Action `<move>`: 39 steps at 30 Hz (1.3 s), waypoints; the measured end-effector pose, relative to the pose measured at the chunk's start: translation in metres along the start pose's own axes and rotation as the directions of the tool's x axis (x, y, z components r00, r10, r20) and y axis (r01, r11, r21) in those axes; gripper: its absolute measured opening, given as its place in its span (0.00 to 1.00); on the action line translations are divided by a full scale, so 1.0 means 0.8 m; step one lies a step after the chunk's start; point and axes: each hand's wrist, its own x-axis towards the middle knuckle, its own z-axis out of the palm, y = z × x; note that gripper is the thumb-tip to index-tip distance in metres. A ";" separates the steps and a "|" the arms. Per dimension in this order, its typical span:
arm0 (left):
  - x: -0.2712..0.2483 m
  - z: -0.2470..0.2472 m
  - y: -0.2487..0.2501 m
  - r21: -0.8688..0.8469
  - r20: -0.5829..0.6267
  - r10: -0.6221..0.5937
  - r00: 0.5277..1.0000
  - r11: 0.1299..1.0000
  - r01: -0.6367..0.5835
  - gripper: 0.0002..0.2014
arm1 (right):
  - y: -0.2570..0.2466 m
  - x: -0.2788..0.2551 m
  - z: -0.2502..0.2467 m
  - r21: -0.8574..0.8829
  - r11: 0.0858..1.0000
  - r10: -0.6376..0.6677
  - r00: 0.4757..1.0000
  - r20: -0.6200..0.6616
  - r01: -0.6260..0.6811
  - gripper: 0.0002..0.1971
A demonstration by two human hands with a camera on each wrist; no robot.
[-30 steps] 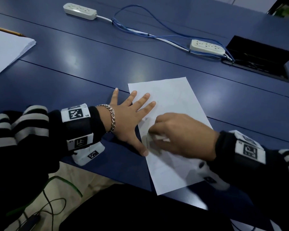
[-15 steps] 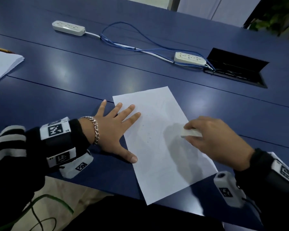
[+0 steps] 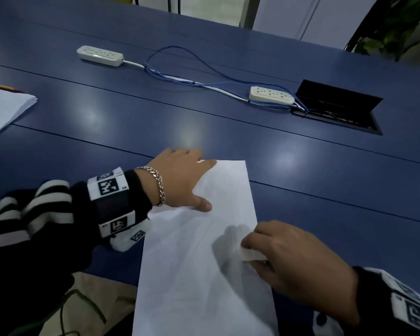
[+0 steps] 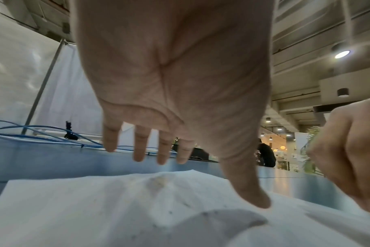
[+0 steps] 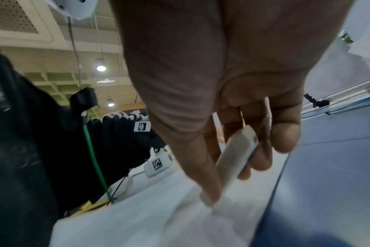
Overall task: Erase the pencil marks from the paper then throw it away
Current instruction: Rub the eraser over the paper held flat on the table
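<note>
A white sheet of paper [image 3: 199,275] lies on the blue table [image 3: 325,178], and its near end overhangs the table's front edge. My left hand [image 3: 203,184] rests at the sheet's far left corner with straight fingers. The thumb tip [image 4: 258,200] presses the paper [image 4: 95,208], which bulges up slightly. My right hand [image 3: 252,251] sits at the sheet's right edge and pinches a white eraser [image 3: 251,256]. In the right wrist view the eraser [image 5: 235,158] is held between thumb and fingers, its lower end touching the paper [image 5: 158,217]. Only faint marks show.
Two white power strips [image 3: 100,55] [image 3: 272,95] joined by blue cables [image 3: 180,76] lie at the back. An open black cable box [image 3: 337,105] sits back right. A paper stack [image 3: 3,110] with a pencil [image 3: 3,87] is at far left.
The right hand with the eraser went from the sheet's middle to its right edge. The left hand shifted to the far left corner. The sheet now reaches over the near table edge.
</note>
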 end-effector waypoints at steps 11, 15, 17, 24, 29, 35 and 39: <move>0.037 0.004 -0.026 -0.100 0.261 -0.004 0.965 0.995 0.031 0.65 | 0.071 0.113 -0.064 0.188 0.977 0.155 0.948 -0.277 -0.105 0.15; 0.039 0.003 -0.027 -0.117 0.298 -0.035 0.954 0.990 0.073 0.67 | 0.076 0.152 -0.055 0.137 0.986 0.135 0.942 -0.307 -0.097 0.16; 0.041 0.005 -0.027 -0.122 0.309 -0.042 0.950 0.989 0.084 0.67 | 0.079 0.165 -0.050 0.115 0.988 0.132 0.934 -0.331 -0.099 0.14; 0.042 0.005 -0.028 -0.127 0.311 -0.041 0.950 0.988 0.084 0.67 | 0.055 0.164 -0.040 0.036 0.997 0.071 0.946 -0.317 -0.063 0.12; 0.042 0.006 -0.027 -0.122 0.299 -0.038 0.954 0.989 0.078 0.67 | 0.039 0.156 -0.039 -0.050 0.998 -0.043 0.975 -0.219 0.032 0.14; 0.043 0.006 -0.028 -0.117 0.309 -0.047 0.950 0.989 0.087 0.67 | 0.053 0.161 -0.058 -0.072 0.996 0.030 0.952 -0.303 -0.054 0.11; 0.044 0.008 -0.026 -0.120 0.299 -0.047 0.953 0.989 0.086 0.68 | 0.014 0.140 -0.046 -0.069 0.991 -0.129 0.973 -0.191 0.118 0.09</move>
